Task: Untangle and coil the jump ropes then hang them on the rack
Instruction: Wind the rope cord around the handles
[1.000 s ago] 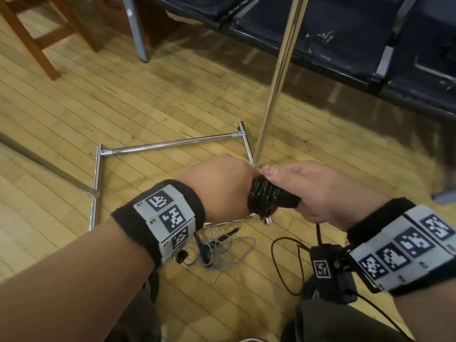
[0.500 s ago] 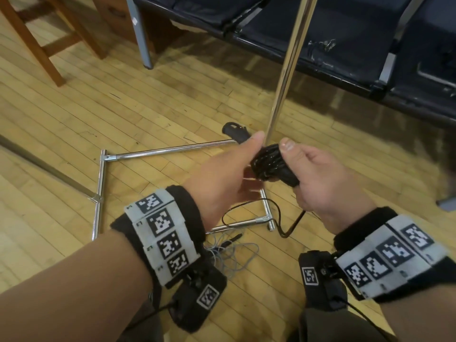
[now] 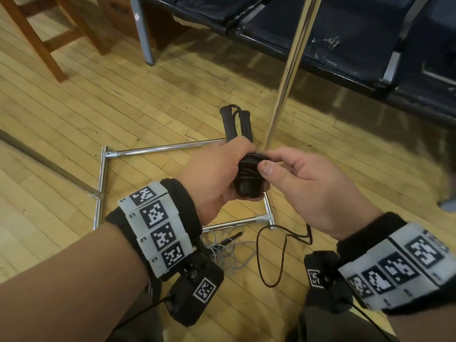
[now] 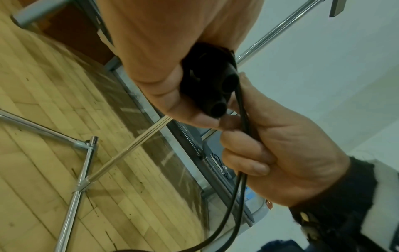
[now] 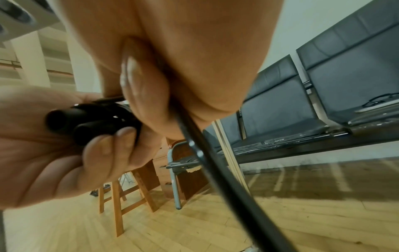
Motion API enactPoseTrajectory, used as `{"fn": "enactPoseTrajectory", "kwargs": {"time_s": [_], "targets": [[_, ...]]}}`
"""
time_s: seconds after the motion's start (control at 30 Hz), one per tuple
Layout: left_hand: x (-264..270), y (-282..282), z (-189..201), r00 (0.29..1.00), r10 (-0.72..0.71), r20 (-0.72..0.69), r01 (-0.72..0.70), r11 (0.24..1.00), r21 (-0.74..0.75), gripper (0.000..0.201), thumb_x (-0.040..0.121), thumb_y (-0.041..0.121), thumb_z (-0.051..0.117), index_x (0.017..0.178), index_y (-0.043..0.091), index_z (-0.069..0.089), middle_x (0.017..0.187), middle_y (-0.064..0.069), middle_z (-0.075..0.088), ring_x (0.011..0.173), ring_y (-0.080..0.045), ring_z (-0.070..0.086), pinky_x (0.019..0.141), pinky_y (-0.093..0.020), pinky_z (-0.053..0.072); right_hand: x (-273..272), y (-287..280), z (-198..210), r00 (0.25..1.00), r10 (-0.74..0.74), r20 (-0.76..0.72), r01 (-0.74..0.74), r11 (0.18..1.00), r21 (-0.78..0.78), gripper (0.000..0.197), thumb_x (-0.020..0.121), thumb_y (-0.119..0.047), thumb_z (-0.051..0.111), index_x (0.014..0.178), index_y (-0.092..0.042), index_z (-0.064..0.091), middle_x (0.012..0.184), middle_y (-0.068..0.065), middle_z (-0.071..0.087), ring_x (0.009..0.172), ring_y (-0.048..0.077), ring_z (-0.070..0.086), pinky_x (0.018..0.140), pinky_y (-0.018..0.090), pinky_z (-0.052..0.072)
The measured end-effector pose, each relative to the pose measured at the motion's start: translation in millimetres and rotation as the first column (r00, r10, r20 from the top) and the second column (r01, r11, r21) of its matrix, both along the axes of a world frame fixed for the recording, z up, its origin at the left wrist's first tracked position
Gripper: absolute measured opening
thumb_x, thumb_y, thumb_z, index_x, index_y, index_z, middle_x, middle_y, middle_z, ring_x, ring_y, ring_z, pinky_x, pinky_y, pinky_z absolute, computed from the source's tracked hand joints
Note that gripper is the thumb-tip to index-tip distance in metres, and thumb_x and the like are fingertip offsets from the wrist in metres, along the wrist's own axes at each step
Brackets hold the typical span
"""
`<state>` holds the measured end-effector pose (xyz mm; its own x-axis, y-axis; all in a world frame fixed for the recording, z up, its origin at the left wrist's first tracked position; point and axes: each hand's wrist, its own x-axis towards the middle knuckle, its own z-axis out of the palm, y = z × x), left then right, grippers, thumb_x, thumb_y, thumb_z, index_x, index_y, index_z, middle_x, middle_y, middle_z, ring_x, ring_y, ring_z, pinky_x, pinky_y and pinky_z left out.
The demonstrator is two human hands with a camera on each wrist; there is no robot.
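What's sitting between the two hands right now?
The head view shows the black jump rope, cord wound round its paired handles, between the left hand and right hand; both grip it.

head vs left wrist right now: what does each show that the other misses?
Head only: a grey tangled cord on the wooden floor, and the black jump rope handles' far ends sticking out past the left hand.
Left wrist only: the handles' round butt ends, and the black rope running down through the right hand's fingers.
Both: both hands on the wound bundle, over the chrome rack base.
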<state>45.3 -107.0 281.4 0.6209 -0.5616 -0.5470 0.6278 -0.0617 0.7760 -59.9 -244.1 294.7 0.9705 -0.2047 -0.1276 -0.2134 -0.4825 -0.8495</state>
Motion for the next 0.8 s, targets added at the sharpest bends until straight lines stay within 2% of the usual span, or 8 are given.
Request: {"fn": "enactPoseTrajectory", "kwargs": {"time_s": [0.17,0.3,0.4,0.57,0.63,0.7,0.77,0.8], "targets": [[1.7,3.8,1.8,0.992,-0.124,0.035,0.126,0.989,-0.075,0.026,0.102,0.021,0.059,0.113,-0.003,0.061,0.084,-0.018,0.071,0.065,-0.031,0.070,0.055,-0.037,0.057,-6.8,-13.9,11.2,0.995,0.092,-0.050,-0.087,0.993,0.085,0.018,0.100,-0.036,0.058,0.115,-0.030,0.065,0.061,-0.021,0.067,0.051,-0.007,0.059,0.048,0.004,0.040],[5.2,5.9,1.4,0.982,-0.180,0.057,0.187,0.971,-0.146,0.036,0.100,0.024,0.060,0.122,-0.005,0.058,0.089,-0.019,0.073,0.067,-0.031,0.070,0.056,-0.038,0.058,-14.2,-24.7,18.6,0.988,0.138,-0.074,-0.133,0.989,0.068,0.024,0.094,-0.040,0.062,0.118,-0.037,0.062,0.081,-0.019,0.077,0.062,-0.009,0.066,0.057,0.004,0.045],[9.1,6.1,0.7,0.977,-0.204,0.063,0.212,0.962,-0.174,0.044,0.099,0.027,0.061,0.131,-0.004,0.055,0.091,-0.017,0.074,0.068,-0.030,0.071,0.056,-0.038,0.058,-18.2,-31.5,19.2,0.994,0.085,-0.072,-0.088,0.995,-0.044,0.033,0.080,-0.061,0.057,0.106,-0.043,0.067,0.082,-0.015,0.077,0.072,0.002,0.069,0.070,0.025,0.051],[13.4,9.0,5.8,0.923,-0.364,0.123,0.383,0.902,-0.201,0.043,0.098,0.031,0.062,0.122,-0.005,0.057,0.092,-0.019,0.071,0.069,-0.030,0.070,0.055,-0.038,0.056,-18.8,-41.3,16.3,0.988,0.115,-0.108,-0.110,0.993,0.047,0.039,0.074,-0.065,0.066,0.076,-0.026,0.073,0.054,-0.004,0.058,0.048,0.010,0.047,0.051,0.024,0.042],[15.1,11.6,9.3,0.878,-0.447,0.172,0.474,0.863,-0.178,0.040,0.094,0.031,0.067,0.115,-0.003,0.060,0.097,-0.023,0.070,0.067,-0.031,0.069,0.054,-0.036,0.055,-16.7,-42.5,15.8,0.957,0.196,-0.215,-0.183,0.980,0.077,0.042,0.070,-0.065,0.069,0.076,-0.024,0.075,0.055,-0.003,0.055,0.051,0.013,0.047,0.053,0.025,0.042],[13.2,15.4,13.5,0.810,-0.546,0.213,0.577,0.808,-0.121,0.033,0.086,0.033,0.073,0.107,0.008,0.068,0.098,-0.023,0.072,0.066,-0.033,0.070,0.054,-0.034,0.055,-15.3,-40.8,13.7,0.905,0.264,-0.335,-0.262,0.964,0.052,0.041,0.069,-0.061,0.074,0.086,-0.024,0.078,0.073,0.003,0.068,0.068,0.019,0.063,0.069,0.031,0.054],[7.9,20.7,17.3,0.683,-0.682,0.261,0.699,0.714,0.039,0.030,0.080,0.039,0.076,0.105,0.025,0.071,0.096,-0.017,0.076,0.071,-0.033,0.073,0.059,-0.037,0.058,-14.4,-42.2,7.8,0.882,0.239,-0.406,-0.235,0.970,0.060,0.029,0.077,-0.041,0.081,0.099,-0.022,0.078,0.095,0.001,0.077,0.095,0.017,0.070,0.090,0.038,0.056],[4.4,22.4,18.1,0.585,-0.761,0.282,0.752,0.639,0.165,0.030,0.079,0.044,0.077,0.106,0.032,0.069,0.096,-0.011,0.077,0.074,-0.029,0.075,0.061,-0.037,0.059,-14.8,-43.4,5.5,0.881,0.204,-0.427,-0.210,0.977,0.032,0.017,0.082,-0.030,0.082,0.097,-0.026,0.076,0.096,-0.004,0.077,0.095,0.009,0.070,0.089,0.029,0.055]]}}
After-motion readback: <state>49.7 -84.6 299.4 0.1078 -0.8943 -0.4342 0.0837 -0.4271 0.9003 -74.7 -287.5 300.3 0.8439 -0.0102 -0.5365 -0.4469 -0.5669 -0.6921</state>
